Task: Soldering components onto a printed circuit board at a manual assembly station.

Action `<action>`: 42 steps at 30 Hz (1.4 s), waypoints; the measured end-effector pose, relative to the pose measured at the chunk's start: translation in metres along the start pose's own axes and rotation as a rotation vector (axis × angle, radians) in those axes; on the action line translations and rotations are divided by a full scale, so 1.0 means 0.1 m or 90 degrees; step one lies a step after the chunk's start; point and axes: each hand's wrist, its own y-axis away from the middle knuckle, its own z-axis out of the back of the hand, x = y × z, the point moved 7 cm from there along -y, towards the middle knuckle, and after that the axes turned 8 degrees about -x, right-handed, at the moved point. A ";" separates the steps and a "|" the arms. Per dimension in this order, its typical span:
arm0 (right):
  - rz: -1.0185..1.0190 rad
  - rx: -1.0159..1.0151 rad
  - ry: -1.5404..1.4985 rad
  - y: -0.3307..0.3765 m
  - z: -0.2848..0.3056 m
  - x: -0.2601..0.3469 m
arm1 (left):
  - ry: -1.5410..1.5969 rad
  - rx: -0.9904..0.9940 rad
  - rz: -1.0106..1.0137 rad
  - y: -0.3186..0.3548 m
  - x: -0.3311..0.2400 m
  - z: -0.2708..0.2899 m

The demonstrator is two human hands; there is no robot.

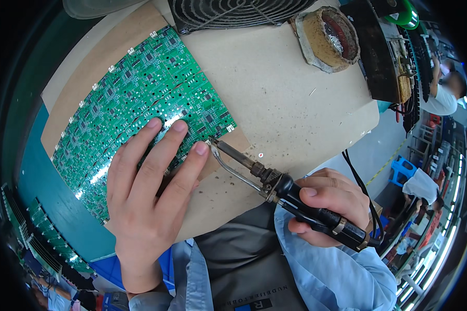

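Observation:
A panel of green circuit boards [161, 78] lies on brown paper, with white connectors along its edges. My left hand [150, 181] rests on the panel's near part, fingers stretched out and a little spread. In my right hand [337, 202] is a black-handled soldering iron [301, 199] with a thin metal solder feed tube [236, 172] alongside its barrel. Its tip meets the panel's near right edge by a white connector, close to my left index fingertip; whether it touches the joint, I cannot tell.
Past the panel stands a black fan grille [238, 13]. A crusted round pot [329, 39] sits at the far right beside a dark metal box [368, 49]. More circuit boards [49, 223] stand at the lower left. Black cables [360, 181] run by my right hand. Other people work farther off.

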 end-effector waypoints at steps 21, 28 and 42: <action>0.041 0.059 0.006 -0.02 0.01 0.01 | -0.009 -0.001 0.001 -0.01 -0.01 0.01; 0.042 0.059 -0.005 -0.01 0.03 0.00 | -0.011 0.000 0.006 0.00 -0.01 0.00; 0.049 0.058 -0.015 0.01 0.05 0.01 | -0.012 0.004 0.006 0.01 -0.01 -0.01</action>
